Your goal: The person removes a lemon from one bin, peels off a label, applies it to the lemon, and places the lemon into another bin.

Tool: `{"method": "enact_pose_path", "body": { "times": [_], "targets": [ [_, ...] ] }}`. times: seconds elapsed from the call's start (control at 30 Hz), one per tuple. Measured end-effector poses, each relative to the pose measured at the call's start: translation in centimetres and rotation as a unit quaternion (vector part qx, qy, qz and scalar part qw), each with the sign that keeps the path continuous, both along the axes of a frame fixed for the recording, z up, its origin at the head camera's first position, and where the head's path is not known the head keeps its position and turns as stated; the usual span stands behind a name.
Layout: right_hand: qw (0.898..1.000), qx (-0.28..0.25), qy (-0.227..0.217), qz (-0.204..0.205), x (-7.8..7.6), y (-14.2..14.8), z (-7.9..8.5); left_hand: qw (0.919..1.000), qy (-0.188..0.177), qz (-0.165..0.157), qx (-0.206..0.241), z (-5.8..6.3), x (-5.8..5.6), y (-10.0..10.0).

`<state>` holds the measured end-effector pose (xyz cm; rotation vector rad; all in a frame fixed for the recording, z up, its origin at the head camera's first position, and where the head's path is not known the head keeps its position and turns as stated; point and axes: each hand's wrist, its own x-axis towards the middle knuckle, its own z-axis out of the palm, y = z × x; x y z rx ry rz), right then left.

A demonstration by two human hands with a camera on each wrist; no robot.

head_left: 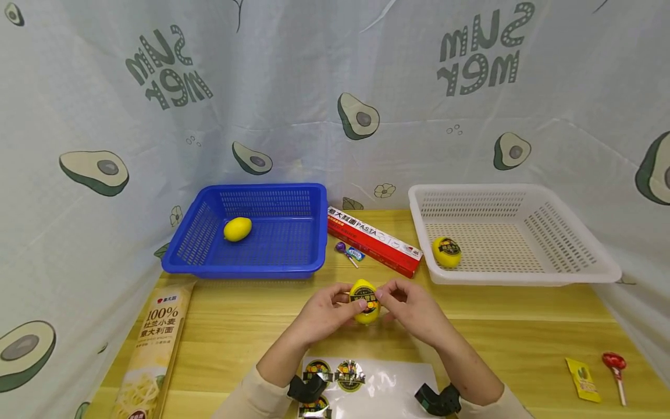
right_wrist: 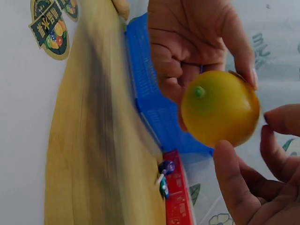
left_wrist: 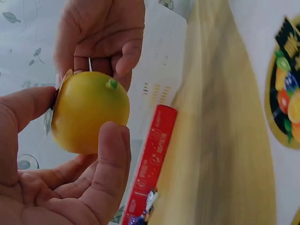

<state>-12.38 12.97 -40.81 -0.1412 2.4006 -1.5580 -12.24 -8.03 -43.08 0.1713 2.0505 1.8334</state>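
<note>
At the lower centre of the head view, the yellow fruit [head_left: 368, 317] was held between both hands, and creasing or lifting of its label [head_left: 366, 295] seemed likely to be caused by uneven pressure over the rounded skin. It was gripped by the left hand [head_left: 325, 314], whose thumb was laid across the label; the opposite side was held by the right hand [head_left: 412, 309], its fingers bent and kept narrow.

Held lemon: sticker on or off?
On, but apparently not fully flat. The head view shows the sticker against the lemon; in the left wrist view, one edge seems to stand off the surface.
</note>
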Motion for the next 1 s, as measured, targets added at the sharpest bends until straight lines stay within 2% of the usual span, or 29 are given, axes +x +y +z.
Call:
{"method": "enact_pose_path", "body": {
  "times": [0.13, 0.37, 0.47, 0.73, 0.9, 1.0],
  "targets": [
    [1.0, -0.017, -0.003, -0.017, 0.2, -0.5, 0.2, 0.9995, 0.029, 0.009, 0.01, 0.9, 0.5, 0.4],
    [0.999, -0.003, -0.031, 0.014, 0.6, -1.4, -0.3, 0.9977, 0.066, -0.014, 0.003, 1.5, 1.6, 0.8],
    [1.0, 0.002, -0.022, 0.006, 0.6, -1.5, -0.5, 0.9977, 0.065, -0.019, -0.004, 1.6, 1.7, 0.8],
    [0.999, 0.006, 0.039, -0.023, 0.7, -1.7, -1.1, 0.9985, 0.053, -0.012, -0.005, 1.4, 1.5, 0.7],
    [0.997, 0.003, 0.036, -0.061, 0.8, -1.9, -1.2, 0.9985, 0.053, -0.017, 0.001, 1.3, 1.2, 0.6],
    [0.997, -0.029, 0.024, -0.062, 0.8, -1.9, -1.3, 0.9985, 0.05, -0.017, 0.011, 1.3, 0.9, 0.3]
  ]
}}
